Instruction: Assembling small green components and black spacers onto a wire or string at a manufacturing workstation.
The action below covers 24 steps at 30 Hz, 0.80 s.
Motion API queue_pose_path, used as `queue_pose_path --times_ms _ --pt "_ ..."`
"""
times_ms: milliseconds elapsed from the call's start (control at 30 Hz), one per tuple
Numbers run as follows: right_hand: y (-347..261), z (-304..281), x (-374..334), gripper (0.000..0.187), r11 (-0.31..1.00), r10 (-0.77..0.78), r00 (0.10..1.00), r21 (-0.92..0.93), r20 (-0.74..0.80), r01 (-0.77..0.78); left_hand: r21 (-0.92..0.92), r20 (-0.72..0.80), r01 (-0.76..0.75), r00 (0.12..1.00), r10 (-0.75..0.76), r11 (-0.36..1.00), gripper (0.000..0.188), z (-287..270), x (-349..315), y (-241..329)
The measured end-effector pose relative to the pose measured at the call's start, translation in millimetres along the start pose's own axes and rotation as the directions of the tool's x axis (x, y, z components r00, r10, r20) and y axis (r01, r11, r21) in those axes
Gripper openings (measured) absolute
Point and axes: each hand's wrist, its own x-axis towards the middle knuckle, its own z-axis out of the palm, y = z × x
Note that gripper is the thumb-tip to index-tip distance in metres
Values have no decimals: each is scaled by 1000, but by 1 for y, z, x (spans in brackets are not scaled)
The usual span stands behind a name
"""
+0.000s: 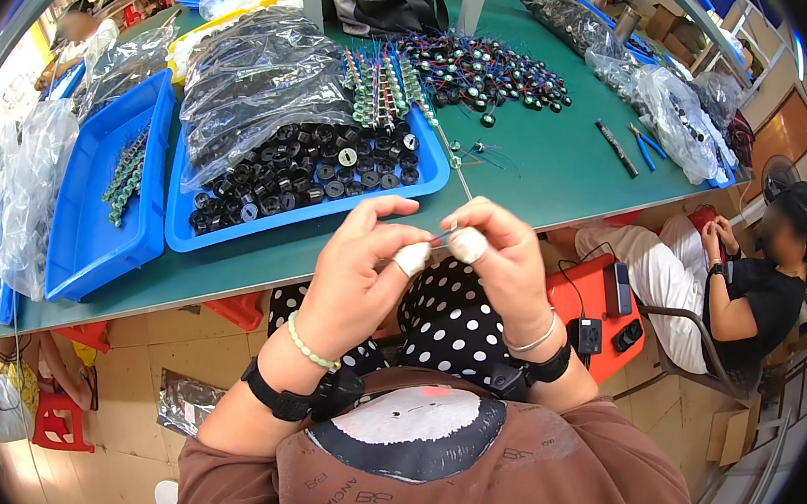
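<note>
Hands meet at chest height just off the near edge of the green table (553,189). Left hand (357,271) and right hand (501,252) pinch between them a thin wire (440,239), blue and reddish, fingers clenched on it from both sides; taped thumb tips almost touch. What the wire ends in is too small to tell. Left wrist has a bead bracelet and black strap, right wrist a thin bangle and black strap.

On the table beyond the hands: blue tray (321,206) filled with small black round parts (308,169), a clear plastic bag of more parts lying over its far half. Second blue tray (94,219) to the left holds a small bunch of green parts. Right of the first tray, rows of green-tipped parts with wires (382,84), then a loose pile of round wired parts (493,68). Blue-handled pliers (644,144) and a dark bar tool lie further right. Seated person (746,277) in black at lower right, apart.
</note>
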Motion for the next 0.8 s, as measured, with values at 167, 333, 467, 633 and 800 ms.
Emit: queue_pose_path --times_ms 167,333,467,633,800 --pt "4 -15 0 15 964 74 996 253 55 -86 -380 242 424 903 -354 822 18 -3 -4 7" --pt "-3 2 4 17 906 193 980 394 -56 -156 -328 297 511 854 -427 794 21 -1 -10 2" --pt "-1 -13 6 17 858 185 983 488 -5 -159 -255 366 594 790 -492 763 22 -9 -9 2" --pt "0 -16 2 16 857 243 970 464 25 -227 -300 223 436 897 -381 849 23 -21 -2 8" --pt "3 -14 -2 18 849 362 920 355 152 -392 182 -109 86 992 -67 980 18 -38 26 -5"
